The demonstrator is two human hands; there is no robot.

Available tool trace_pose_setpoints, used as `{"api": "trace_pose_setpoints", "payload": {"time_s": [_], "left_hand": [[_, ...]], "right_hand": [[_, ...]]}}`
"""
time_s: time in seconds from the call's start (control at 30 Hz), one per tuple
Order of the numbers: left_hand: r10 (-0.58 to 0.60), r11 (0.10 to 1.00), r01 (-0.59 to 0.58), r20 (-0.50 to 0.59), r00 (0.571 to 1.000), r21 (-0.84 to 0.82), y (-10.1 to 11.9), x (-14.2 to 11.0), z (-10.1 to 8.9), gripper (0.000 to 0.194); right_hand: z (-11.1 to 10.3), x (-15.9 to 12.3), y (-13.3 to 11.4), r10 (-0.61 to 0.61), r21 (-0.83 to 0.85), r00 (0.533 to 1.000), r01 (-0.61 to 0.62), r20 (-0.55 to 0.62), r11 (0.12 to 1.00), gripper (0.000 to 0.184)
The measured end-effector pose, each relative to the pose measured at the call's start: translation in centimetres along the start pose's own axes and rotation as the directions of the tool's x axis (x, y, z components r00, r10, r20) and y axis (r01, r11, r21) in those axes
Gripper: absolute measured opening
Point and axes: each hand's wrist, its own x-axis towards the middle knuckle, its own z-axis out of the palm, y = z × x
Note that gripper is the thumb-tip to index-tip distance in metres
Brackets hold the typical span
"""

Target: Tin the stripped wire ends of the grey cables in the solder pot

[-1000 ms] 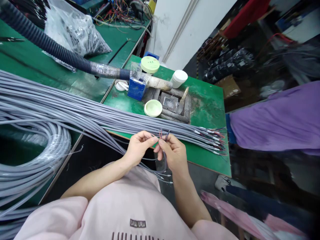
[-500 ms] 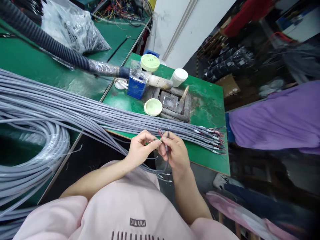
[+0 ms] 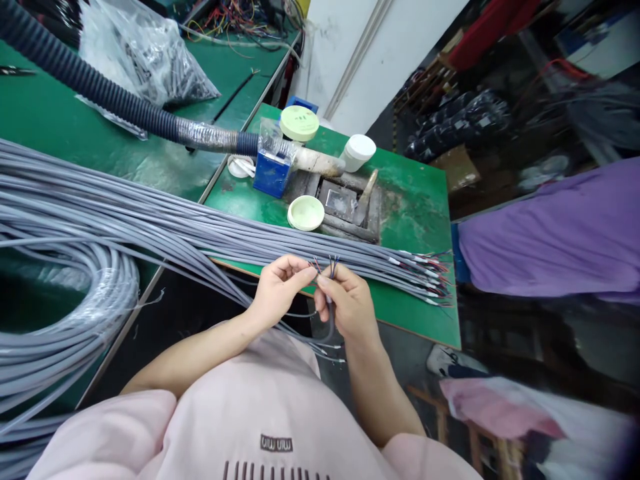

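Observation:
In front of my chest, my right hand (image 3: 347,300) is closed around the end of a grey cable (image 3: 329,320), with its fine red and dark wires (image 3: 334,267) fanning up past the fingertips. My left hand (image 3: 283,287) pinches at some of those thin wires, its thumb almost touching the right thumb. Which strands lie between the left fingers is hard to make out. Just beyond the hands runs a thick bundle of grey cables (image 3: 250,239), its stripped ends (image 3: 425,273) showing red, black and white wires at the right.
Behind the bundle, the green table (image 3: 410,207) bears a solder-pot-like metal tray (image 3: 341,201), a pale green lid (image 3: 306,213), a white jar (image 3: 359,153) and a blue box (image 3: 273,175) under a ribbed hose (image 3: 135,110). Coiled cable (image 3: 115,300) lies left. Purple cloth (image 3: 550,233) hangs right.
Both hands have shifted slightly left, and the wires are spread a little differently between the fingers. At lower right, the pink and white cloth and a shoe have come into a different position.

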Motion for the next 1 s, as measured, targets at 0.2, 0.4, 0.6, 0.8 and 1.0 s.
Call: {"api": "trace_pose_setpoints", "payload": {"time_s": [0.2,0.4,0.6,0.8,1.0], "left_hand": [[0.012,1.000,-0.012,-0.001,1.000,0.003,-0.2,-0.1,0.1,0.028],[0.215,0.959,-0.218,0.035,0.976,0.183,-0.7,-0.6,0.0,0.019],[0.262,0.956,-0.284,0.210,0.942,0.081,-1.4,-0.2,-0.6,0.020],[-0.093,0.976,0.107,0.083,0.992,-0.192,-0.5,2.0,-1.1,0.033],[-0.053,0.989,0.073,0.156,0.986,-0.128,-0.3,2.1,-0.9,0.030]], "right_hand": [[-0.2,0.4,0.1,-0.046,-0.004,0.996,0.046,-0.070,0.999,0.020],[-0.3,0.8,0.0,-0.085,-0.022,0.990,0.083,-0.110,0.996,0.018],[-0.8,1.2,-0.7,-0.044,-0.021,0.996,0.042,-0.079,0.999,0.017],[-0.9,1.4,-0.9,0.047,0.098,0.999,-0.049,0.017,0.994,0.017],[-0.7,1.5,-0.3,0.070,0.084,0.996,-0.075,0.061,0.994,0.020]]}}
